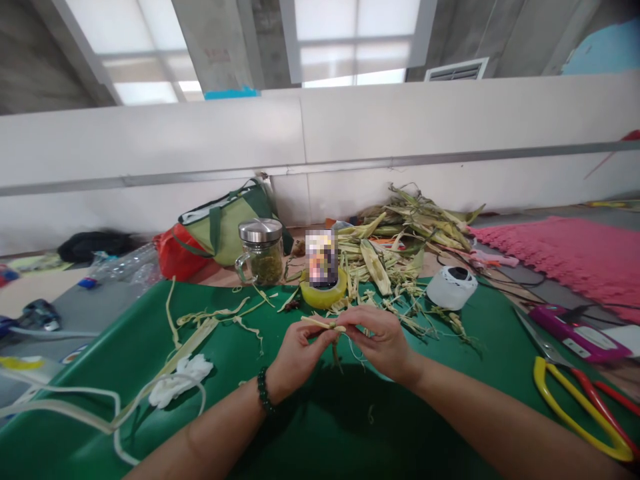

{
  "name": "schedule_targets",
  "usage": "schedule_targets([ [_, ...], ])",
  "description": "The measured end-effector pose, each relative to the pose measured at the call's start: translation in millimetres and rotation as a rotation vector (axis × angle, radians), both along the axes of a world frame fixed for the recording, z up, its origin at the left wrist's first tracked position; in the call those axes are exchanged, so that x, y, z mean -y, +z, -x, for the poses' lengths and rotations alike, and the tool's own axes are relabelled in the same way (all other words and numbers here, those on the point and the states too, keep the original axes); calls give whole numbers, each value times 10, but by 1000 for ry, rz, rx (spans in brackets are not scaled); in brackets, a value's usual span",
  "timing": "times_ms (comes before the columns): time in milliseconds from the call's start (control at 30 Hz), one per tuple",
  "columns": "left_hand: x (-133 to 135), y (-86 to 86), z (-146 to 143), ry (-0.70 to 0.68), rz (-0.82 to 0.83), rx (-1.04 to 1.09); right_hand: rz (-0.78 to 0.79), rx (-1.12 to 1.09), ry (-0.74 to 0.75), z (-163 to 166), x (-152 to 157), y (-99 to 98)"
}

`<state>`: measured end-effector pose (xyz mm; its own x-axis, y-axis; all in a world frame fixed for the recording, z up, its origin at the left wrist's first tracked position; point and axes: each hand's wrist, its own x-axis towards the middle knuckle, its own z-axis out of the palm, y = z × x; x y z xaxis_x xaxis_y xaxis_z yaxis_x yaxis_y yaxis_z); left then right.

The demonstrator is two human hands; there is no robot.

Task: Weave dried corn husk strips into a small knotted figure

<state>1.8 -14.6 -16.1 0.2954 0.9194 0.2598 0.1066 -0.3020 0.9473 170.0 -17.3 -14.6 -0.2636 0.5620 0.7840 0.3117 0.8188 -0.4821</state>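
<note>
My left hand [295, 353], with a dark bead bracelet at the wrist, pinches a small pale piece of corn husk [320, 324] between thumb and fingers. Close against it, my right hand [383, 341] grips the other end of the same husk piece. A thin twisted strand hangs below the fingertips. Just beyond my hands stands a roll of yellow tape [316, 295] with a phone [321, 259], its screen blurred, propped upright in it. Husk strips and fibres [400, 303] lie scattered over the green mat [240, 380].
A heap of dry corn husks [420, 217] lies at the back. Left of the phone stand a lidded glass mug [261, 257] and a green bag [225, 230]. To the right are a white roll [451, 288], scissors [555, 373] and a purple device [580, 333]. A crumpled tissue [183, 380] lies left.
</note>
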Motion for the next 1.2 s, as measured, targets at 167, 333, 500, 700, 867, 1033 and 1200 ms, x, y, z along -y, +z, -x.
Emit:
schedule_targets([
  [167, -5, 13, -18, -21, 145, 69, -33, 73, -125, 20, 21, -60],
  [333, -27, 17, -9, -38, 298, 169, -77, 129, -165, 48, 40, -121],
  [500, -59, 22, 9, -25, 451, 273, 27, 72, -79, 55, 63, -83],
  [700, -54, 42, -5, 10, 517, 308, 566, -194, 6, 69, 10, -31],
  [867, -38, 47, -27, -114, 547, 232, 699, -168, 168, 59, -95, 18],
  [1033, -52, 47, 2, -339, 621, 258, 854, -156, 321, -17, -137, 57],
  [1200, -40, -10, 36, -434, 678, 259, 678, 11, 367, -129, -138, 100],
])
